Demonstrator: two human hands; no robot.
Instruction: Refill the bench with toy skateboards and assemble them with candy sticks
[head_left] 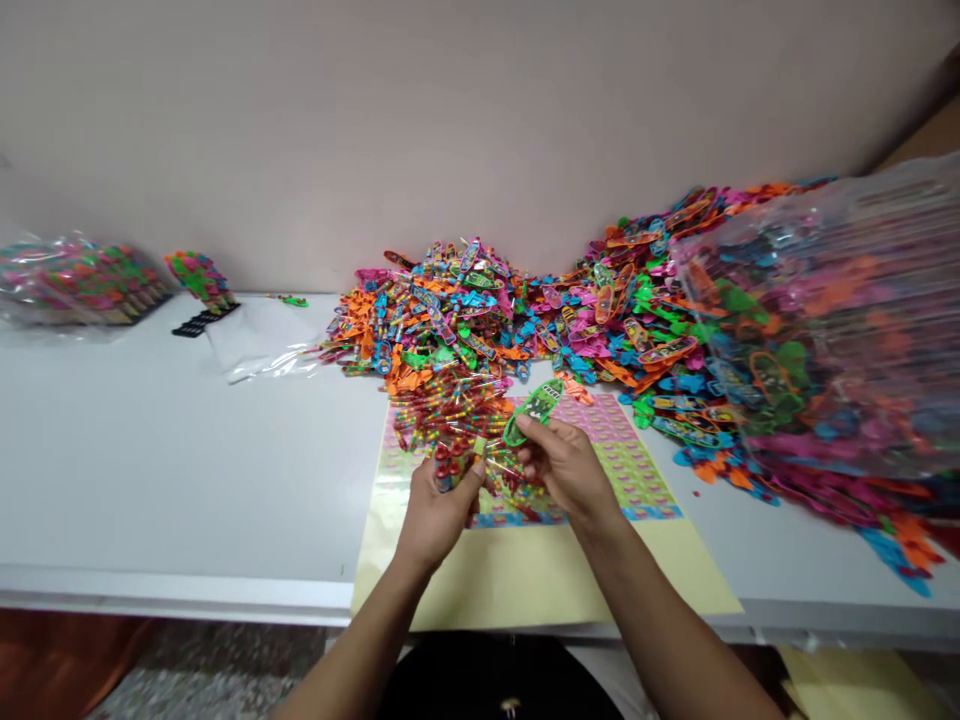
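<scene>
White table (150, 470) — left hand (435, 515) grip pinching candy tubes (457, 465); right hand (566, 470) grip pinching green toy skateboard (534, 410), wrist bent.

print on the green toy skateboard (534, 406) too small to read; clear bag (840, 320) of toys cut off at right edge; left bag (67, 280) blurred.

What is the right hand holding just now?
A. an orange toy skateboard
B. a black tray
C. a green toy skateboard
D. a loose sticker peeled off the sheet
C. The right hand pinches a green toy skateboard by its near end, above the sticker sheet, while the left hand grips a small candy tube.
</scene>
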